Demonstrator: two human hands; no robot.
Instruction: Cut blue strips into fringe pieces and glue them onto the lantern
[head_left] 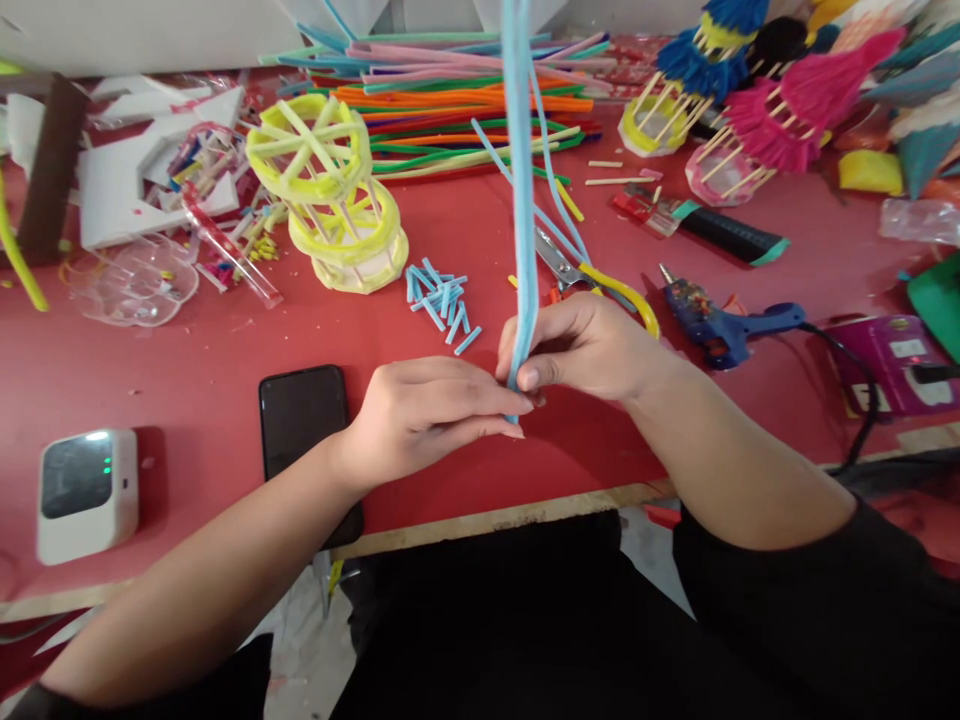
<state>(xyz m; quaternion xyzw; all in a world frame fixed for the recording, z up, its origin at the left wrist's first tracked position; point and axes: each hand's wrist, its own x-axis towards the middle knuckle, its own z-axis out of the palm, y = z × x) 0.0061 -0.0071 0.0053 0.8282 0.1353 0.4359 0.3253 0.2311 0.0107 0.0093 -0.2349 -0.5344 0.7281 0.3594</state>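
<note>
- R hand (592,345) pinches the blue pipe cleaners (523,200) btwn thumb & fingers; they stand upright, nr the middle of the desk's (225,385) front edge.
- L hand (435,410) has its fingertips closed on the lower end of the same bundle.
- Clear petal-shaped tray (135,285), toward the left edge, has a few small bits, some yellow; the rest is hard to tell.
- White foam board (112,190), back left corner, carries mixed coloured scraps (199,155) in & around its opening.
- Purple pack (892,350) lies at the right edge; its content I cannot tell.
- Yellow two-tier frame (349,225) stands w/ sticks btwn its rings, beside the cut blue pieces (442,300).
- Scissors (555,260) are partly hidden behind R hand; glue gun (724,315) is to the right.
- Smartphone (304,415) is nr the front edge, partly under L forearm.
</note>
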